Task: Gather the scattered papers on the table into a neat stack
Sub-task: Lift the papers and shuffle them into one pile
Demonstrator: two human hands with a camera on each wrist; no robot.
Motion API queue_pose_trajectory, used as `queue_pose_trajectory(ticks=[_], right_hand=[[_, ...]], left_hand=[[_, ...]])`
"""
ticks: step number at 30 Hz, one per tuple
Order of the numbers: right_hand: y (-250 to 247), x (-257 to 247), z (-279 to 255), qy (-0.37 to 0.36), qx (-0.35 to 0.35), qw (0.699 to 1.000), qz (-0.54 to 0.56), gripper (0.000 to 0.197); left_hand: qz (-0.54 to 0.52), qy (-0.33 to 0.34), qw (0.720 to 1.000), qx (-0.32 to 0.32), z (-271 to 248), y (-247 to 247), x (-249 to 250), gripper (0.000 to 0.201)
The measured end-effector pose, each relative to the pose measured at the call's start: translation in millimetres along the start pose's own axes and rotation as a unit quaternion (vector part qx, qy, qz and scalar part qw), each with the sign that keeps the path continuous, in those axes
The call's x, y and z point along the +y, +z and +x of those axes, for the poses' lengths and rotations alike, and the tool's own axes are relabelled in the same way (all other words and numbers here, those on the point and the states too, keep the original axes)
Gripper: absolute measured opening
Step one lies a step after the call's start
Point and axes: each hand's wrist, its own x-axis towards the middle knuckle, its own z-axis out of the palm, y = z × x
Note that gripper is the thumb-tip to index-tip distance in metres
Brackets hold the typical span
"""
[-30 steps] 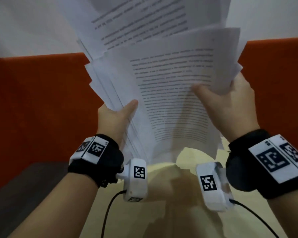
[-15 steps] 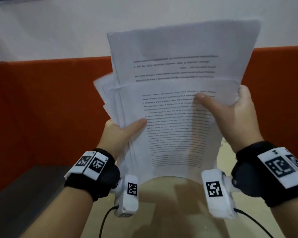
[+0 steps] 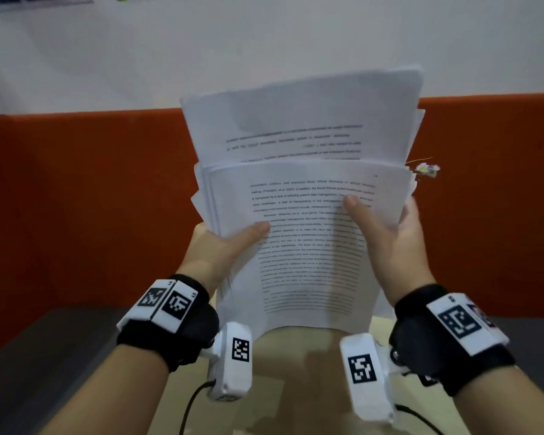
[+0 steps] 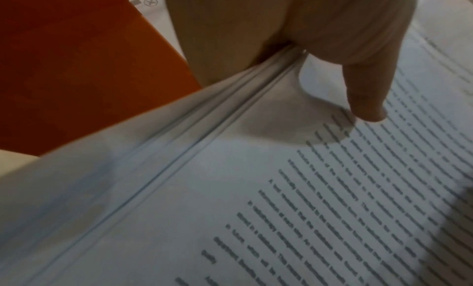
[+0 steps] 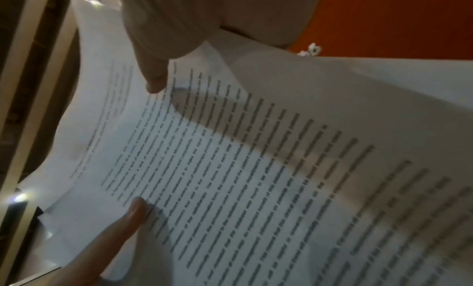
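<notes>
- We have the papers (image 3: pixel 299 233) off the counter (image 3: pixel 296 372), held upright in the air over its far edge, in front of the orange partition (image 3: pixel 91 199).
- We judge the bundle light but floppy: the sheets bow between our hands, and loose printer paper slides easily, so it needs firm side grips.
- The edges are not flush; a rear group of sheets stands taller than the front page, and the left edges fan out in steps.
- Our left hand (image 3: pixel 220 246) grips the left edge, thumb (image 4: pixel 363 100) pressed on the printed front and the other fingers behind, out of sight.
- Our right hand (image 3: pixel 387 240) clasps the right edge higher up, thumb (image 5: pixel 153 76) on the front page.
- Both wrists are raised, palms turned inward.
- Holding at mid-height on both sides seems best for tapping the bottom edge square on the counter.
</notes>
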Motion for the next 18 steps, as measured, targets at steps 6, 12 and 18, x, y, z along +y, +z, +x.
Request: queue_pose_trajectory(ticks=[6,12,18], right_hand=[[16.6,-7.1,11.9,-0.057,0.034,0.998,0.006,0.066],[-0.8,6.1,13.5,-0.015,0.079,0.997,0.019,0.078],[-0.7,43.1,-7.2,0.055,0.01,0.998,-0.032,0.024]], left_hand=[[-0.025,0.023,0.999,0.023,-0.1,15.8,-1.3,0.056],[-0.061,0.059,0.995,0.052,-0.5,15.7,2.1,0.02],[-0.037,0.012,0.993,0.108,-13.0,25.9,-32.9,0.006]])
